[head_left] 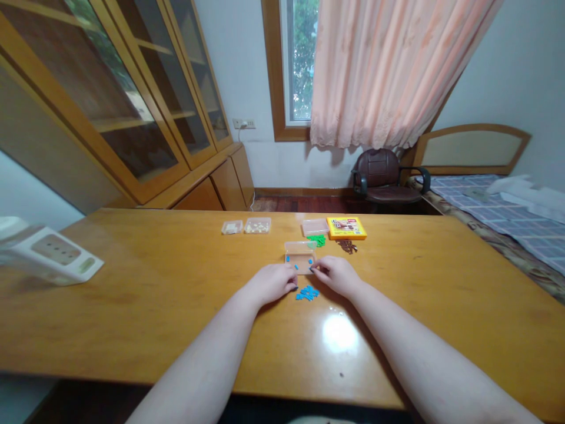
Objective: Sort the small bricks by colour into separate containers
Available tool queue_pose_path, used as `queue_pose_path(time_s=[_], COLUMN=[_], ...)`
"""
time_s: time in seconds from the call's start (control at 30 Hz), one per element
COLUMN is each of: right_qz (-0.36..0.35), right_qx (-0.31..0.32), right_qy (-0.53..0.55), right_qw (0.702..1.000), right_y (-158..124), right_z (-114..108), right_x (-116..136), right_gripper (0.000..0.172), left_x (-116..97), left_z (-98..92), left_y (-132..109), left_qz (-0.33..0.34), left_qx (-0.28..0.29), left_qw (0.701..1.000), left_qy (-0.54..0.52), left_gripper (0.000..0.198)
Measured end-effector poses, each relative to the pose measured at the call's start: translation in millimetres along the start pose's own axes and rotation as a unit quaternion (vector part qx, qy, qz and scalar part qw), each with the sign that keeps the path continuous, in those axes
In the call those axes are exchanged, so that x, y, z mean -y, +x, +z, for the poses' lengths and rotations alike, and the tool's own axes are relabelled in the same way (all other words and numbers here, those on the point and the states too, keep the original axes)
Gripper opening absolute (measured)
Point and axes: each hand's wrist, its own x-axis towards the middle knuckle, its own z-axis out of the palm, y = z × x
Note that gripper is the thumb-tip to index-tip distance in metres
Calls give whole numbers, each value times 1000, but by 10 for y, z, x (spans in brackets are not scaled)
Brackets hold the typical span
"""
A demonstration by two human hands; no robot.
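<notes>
Both of my hands rest on the wooden table (132, 294) in front of a small clear plastic box (299, 254) that holds a few blue pieces. My left hand (271, 282) lies curled to the left of a little heap of blue pieces (308, 292). My right hand (336, 274) is closed in a pinch at the box's near right corner; what its fingertips hold is too small to make out. The blue heap lies between the two hands, just below the box.
Behind the box lie green pieces (317, 239), brown pieces (347, 246), a yellow box (346, 227) and several more clear boxes (258, 225). A white device (48, 254) sits at the table's left edge. Beyond are a cabinet, a chair and a bed.
</notes>
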Motion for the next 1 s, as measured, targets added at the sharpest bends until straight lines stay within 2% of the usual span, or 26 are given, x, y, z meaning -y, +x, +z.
queue_pose_path(time_s=[0.13,0.27,0.37,0.47,0.53,0.7,0.87,1.0], right_qz=[36,-13,-44,-44,-42,-39,-74,-93], right_qx=[-18,39,86,98,90,61,116,146], right_qy=[7,62,90,89,83,69,91,99], right_qw=[999,997,991,990,992,995,986,980], right_y=[6,-14,-28,-24,-13,-2,-17,-20], right_z=[-11,-9,2,4,3,5,-11,-34], right_x=[-23,-7,8,11,5,-14,11,35], right_gripper=[21,19,16,17,17,17,19,25], left_x=[11,54,97,133,140,105,74,66], left_z=[-3,-2,-3,17,37,67,62,56], left_y=[5,16,28,37,37,24,26,33], left_qz=[9,22,-16,-47,-47,-18,-38,-50], left_qx=[-13,-81,-145,-173,-163,-92,-61,-82], left_qw=[1000,996,989,984,985,996,997,995], left_qy=[1,4,8,10,9,-5,5,6], left_gripper=[10,12,15,18,19,14,12,15])
